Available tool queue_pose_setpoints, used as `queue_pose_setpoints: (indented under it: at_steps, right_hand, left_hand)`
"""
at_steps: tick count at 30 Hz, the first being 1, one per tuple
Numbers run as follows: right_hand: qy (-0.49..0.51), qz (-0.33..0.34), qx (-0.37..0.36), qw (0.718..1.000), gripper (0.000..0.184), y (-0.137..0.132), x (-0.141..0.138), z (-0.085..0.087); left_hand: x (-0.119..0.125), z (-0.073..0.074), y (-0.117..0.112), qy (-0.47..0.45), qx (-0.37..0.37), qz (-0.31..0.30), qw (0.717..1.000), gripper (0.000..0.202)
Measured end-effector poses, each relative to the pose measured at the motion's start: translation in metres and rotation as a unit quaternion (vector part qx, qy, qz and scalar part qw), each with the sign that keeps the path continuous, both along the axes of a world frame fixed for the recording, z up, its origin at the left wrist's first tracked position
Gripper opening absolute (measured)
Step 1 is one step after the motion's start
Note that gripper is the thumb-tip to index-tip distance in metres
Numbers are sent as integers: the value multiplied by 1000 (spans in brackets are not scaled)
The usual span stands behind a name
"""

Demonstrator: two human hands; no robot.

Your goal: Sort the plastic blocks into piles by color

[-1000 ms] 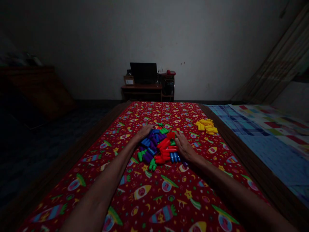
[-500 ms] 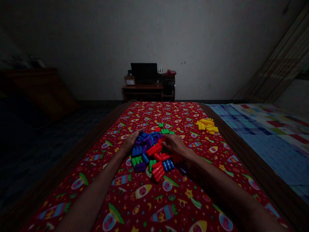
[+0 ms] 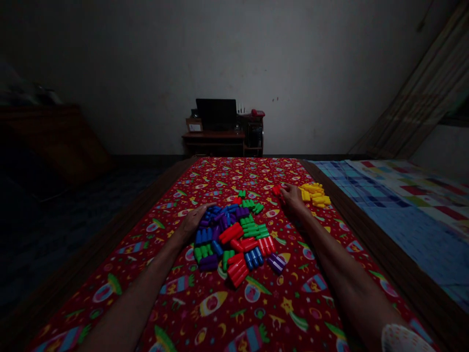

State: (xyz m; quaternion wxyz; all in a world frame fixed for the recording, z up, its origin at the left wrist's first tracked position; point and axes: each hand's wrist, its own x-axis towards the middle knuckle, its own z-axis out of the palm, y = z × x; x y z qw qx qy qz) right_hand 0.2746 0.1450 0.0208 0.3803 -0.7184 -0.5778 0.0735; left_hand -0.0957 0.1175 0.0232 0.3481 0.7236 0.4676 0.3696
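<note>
A mixed heap of glossy plastic toy blocks (image 3: 220, 222), each like short rounded tubes joined side by side, lies mid-table in blue, purple, green and red. My left hand (image 3: 192, 219) rests against the heap's left edge, fingers stretched over the blue blocks and nothing visibly gripped. To the right and farther off, my right hand (image 3: 293, 195) is closed on red blocks (image 3: 277, 190), partly hidden by the fingers. Just right of it sits a separate group of yellow blocks (image 3: 314, 190). Toward me, a purple block (image 3: 276, 264) lies apart from the heap.
A red patterned cloth (image 3: 216, 305) covers the table, which has brown side edges. Right of it is a surface with blue checked fabric (image 3: 362, 210). Against the far wall stands a small desk (image 3: 214, 139) with a dark monitor (image 3: 217, 114). A wooden cabinet (image 3: 54, 137) is at left.
My right hand has gone from the heap to the right and away from me with red blocks, to beside the yellow group. Green blocks it covered now show. My left hand stays by the heap.
</note>
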Motion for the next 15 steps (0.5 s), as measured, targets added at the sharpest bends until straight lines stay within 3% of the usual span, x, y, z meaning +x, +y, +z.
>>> queue_pose_setpoints:
  at_steps: [3, 6, 7, 9, 11, 13, 15]
  right_hand:
    - [-47, 13, 36, 998, 40, -12, -13, 11]
    - [-55, 156, 59, 984, 32, -33, -47, 31]
    - [-58, 232, 52, 970, 29, -42, -62, 36]
    - [-106, 399, 2, 911, 24, -59, -94, 41]
    - [-187, 497, -10, 847, 18, -73, -120, 40]
    - [-248, 517, 2, 819, 12, -82, -135, 36]
    - [-269, 496, 9, 825, 6, -85, -139, 33]
  left_hand:
    - [-1, -3, 2, -2, 5, -4, 1000, 74]
    - [-2, -8, 4, -2, 6, -6, 1000, 73]
    - [-3, -8, 4, -2, 6, -5, 1000, 73]
    - [-2, -8, 3, -1, 7, -4, 1000, 75]
    - [-1, -6, 1, 1, 8, -5, 1000, 75]
    - [-1, -3, 0, 6, 9, -6, 1000, 73]
    - [0, -3, 0, 10, 13, -4, 1000, 72]
